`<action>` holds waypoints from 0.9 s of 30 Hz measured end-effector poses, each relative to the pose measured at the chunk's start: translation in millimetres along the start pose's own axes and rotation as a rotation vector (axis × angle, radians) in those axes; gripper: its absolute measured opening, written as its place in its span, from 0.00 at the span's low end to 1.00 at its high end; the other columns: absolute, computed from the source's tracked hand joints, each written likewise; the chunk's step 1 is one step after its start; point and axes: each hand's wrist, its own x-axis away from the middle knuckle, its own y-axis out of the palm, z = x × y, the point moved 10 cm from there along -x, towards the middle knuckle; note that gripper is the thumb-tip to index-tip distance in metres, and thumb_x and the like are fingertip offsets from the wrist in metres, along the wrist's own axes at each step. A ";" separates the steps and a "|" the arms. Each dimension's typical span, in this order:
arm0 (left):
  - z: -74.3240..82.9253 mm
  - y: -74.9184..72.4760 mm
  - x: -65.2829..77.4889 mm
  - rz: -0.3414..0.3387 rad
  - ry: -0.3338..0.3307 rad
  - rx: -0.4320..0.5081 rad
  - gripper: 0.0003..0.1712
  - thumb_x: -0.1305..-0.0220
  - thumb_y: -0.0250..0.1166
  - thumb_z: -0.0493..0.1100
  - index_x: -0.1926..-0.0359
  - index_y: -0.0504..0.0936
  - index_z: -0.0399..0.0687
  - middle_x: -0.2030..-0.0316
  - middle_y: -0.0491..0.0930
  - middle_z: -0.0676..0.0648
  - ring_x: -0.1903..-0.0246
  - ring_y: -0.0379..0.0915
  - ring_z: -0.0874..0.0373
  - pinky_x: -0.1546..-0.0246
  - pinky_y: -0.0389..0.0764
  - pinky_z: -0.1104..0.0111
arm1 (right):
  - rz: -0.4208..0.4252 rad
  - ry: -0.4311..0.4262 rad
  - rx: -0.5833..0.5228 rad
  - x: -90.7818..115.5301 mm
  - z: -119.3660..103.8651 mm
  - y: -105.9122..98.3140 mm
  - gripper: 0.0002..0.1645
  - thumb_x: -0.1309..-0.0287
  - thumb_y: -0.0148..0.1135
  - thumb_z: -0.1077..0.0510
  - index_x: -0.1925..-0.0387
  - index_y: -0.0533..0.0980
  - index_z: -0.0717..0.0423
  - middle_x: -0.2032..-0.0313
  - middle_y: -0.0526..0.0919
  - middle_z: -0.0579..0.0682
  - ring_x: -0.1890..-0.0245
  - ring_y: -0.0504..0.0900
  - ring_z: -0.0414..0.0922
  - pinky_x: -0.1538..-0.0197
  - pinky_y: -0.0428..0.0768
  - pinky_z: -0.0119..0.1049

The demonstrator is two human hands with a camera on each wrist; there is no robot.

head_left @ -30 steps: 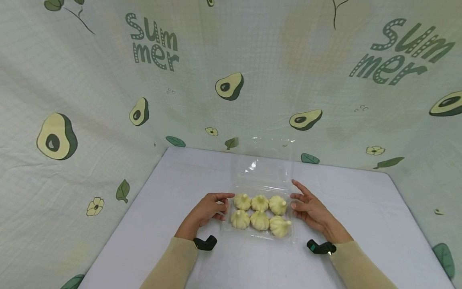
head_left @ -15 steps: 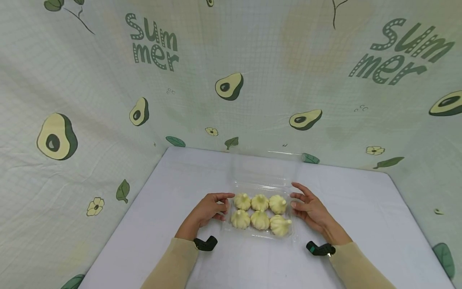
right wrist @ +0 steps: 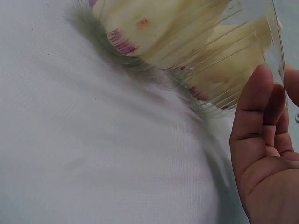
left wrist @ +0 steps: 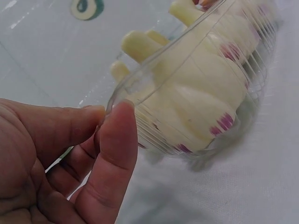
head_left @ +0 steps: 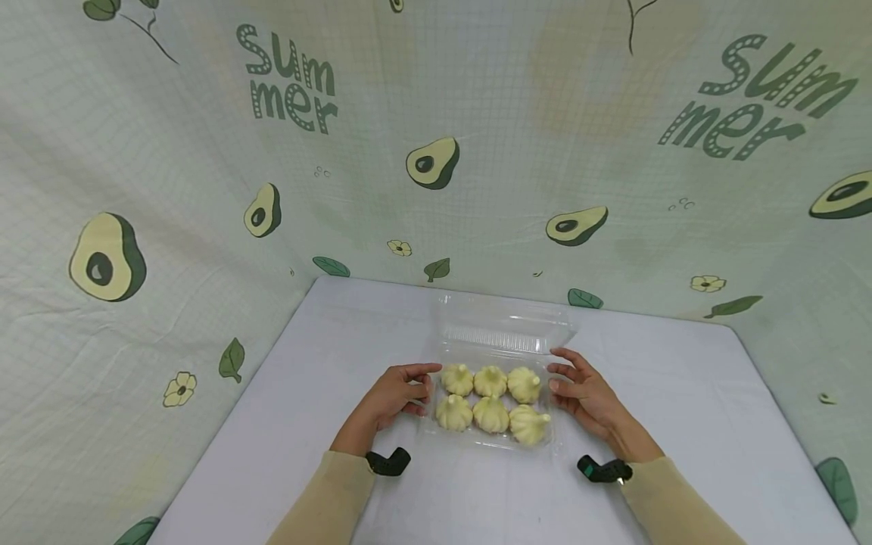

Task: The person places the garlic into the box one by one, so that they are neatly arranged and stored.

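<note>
A clear plastic clamshell box (head_left: 477, 443) stands mid-table in the head view, its hinged lid (head_left: 506, 318) laid back toward the rear wall. Two rows of pale garlic bulbs (head_left: 490, 415) fill the base, stems up; purple marks show low on the bulbs in both wrist views. At the left side, my left hand (head_left: 397, 392) pinches the box's rim between thumb and fingers (left wrist: 117, 140). Opposite it, my right hand (head_left: 587, 393) has the right rim between its thumb and fingers (right wrist: 254, 102). The left wrist view shows the box's ribbed wall close up.
A white cloth (head_left: 368, 318) covers the table. Behind and beside it hangs a pale curtain (head_left: 490, 91) printed with avocados, leaves and lettering. Black wrist cameras (head_left: 388, 462) sit at both cuffs.
The lid has swung backward and down, from standing nearly upright to lying low behind the base. Both hands stay at the box's sides, and the garlic bulbs have hardly moved.
</note>
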 end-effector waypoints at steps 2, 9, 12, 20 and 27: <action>-1.3 -0.5 -0.5 0.007 -0.002 0.005 0.27 0.28 0.64 0.31 0.30 0.79 0.44 0.60 0.76 0.49 0.66 0.76 0.58 0.70 0.86 0.69 | 0.021 0.012 0.001 0.5 1.5 -1.7 0.31 0.31 0.62 0.72 0.36 0.71 0.40 0.46 0.76 0.47 0.62 0.80 0.40 0.57 0.86 0.32; -2.8 -1.1 -0.2 0.014 -0.002 0.015 0.27 0.28 0.65 0.32 0.29 0.79 0.44 0.57 0.76 0.48 0.65 0.77 0.58 0.69 0.87 0.68 | 0.075 0.055 -0.001 1.6 4.4 -4.7 0.26 0.31 0.63 0.72 0.47 0.67 0.40 0.45 0.77 0.47 0.61 0.80 0.41 0.57 0.86 0.33; -3.8 -1.9 0.5 0.022 -0.006 0.022 0.27 0.28 0.66 0.32 0.29 0.79 0.45 0.55 0.76 0.48 0.65 0.78 0.58 0.68 0.88 0.68 | 0.062 0.048 -0.004 1.9 3.7 -3.3 0.26 0.30 0.63 0.72 0.46 0.68 0.40 0.45 0.77 0.47 0.61 0.80 0.40 0.56 0.86 0.33; -8.2 -3.1 1.0 0.033 -0.018 0.070 0.28 0.27 0.65 0.31 0.28 0.77 0.41 0.53 0.77 0.45 0.64 0.80 0.57 0.67 0.89 0.67 | 0.026 -0.012 0.008 2.6 0.4 -1.1 0.29 0.32 0.60 0.75 0.43 0.74 0.39 0.50 0.77 0.44 0.59 0.80 0.38 0.61 0.83 0.29; -10.0 -4.9 1.8 0.060 -0.012 0.067 0.26 0.26 0.64 0.32 0.29 0.79 0.46 0.53 0.74 0.47 0.65 0.78 0.59 0.71 0.87 0.68 | 0.013 -0.020 0.002 1.9 2.4 -1.5 0.24 0.31 0.59 0.74 0.43 0.75 0.45 0.52 0.74 0.44 0.61 0.78 0.37 0.63 0.80 0.28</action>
